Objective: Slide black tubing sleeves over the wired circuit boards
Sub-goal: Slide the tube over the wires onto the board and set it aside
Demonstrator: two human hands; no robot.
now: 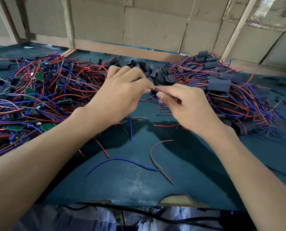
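My left hand (122,94) and right hand (187,107) meet fingertip to fingertip above the green mat. The left hand's fingers curl round a wired circuit board that the hand hides. Its blue wire (130,129) and red wire (103,147) trail out below the palm. My right thumb and forefinger pinch a small black sleeve (154,92) right at the left fingertips. Bare green boards with red and blue wires lie heaped on the left (39,90). Loose black sleeves (157,73) are piled just behind my hands.
On the right lies a heap of boards covered in black sleeves (220,85), wires spreading outward. A loose blue wire (122,161) and a loose red wire (154,159) lie on the green mat (130,184) in front of me. Cardboard and wooden slats (139,25) wall off the back.
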